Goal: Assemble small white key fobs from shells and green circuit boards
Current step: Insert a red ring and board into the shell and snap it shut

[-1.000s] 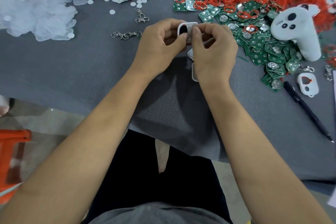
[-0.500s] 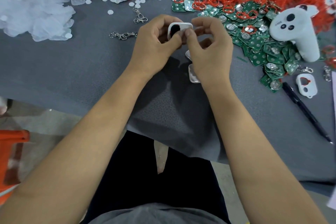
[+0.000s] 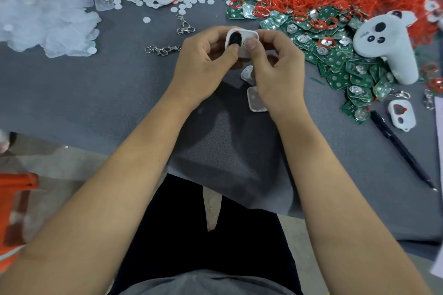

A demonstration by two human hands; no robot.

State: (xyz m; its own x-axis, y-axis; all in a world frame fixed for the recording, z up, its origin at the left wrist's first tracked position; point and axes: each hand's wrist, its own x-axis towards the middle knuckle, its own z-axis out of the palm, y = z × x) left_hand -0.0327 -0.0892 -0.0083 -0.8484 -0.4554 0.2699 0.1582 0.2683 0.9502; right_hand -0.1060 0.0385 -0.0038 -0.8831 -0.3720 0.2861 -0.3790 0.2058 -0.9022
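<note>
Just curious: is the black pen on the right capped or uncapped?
Cannot tell. The pen lies flat on the grey cloth, too small and dark to show.

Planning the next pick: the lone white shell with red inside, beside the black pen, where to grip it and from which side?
Grip the white shell across its two long side edges, coming from above. It lies flat on the grey mat, cutouts up, so only the rim offers purchase. The pen lies close on its left and the green boards beyond, so pinch from its clearer right side.
</note>
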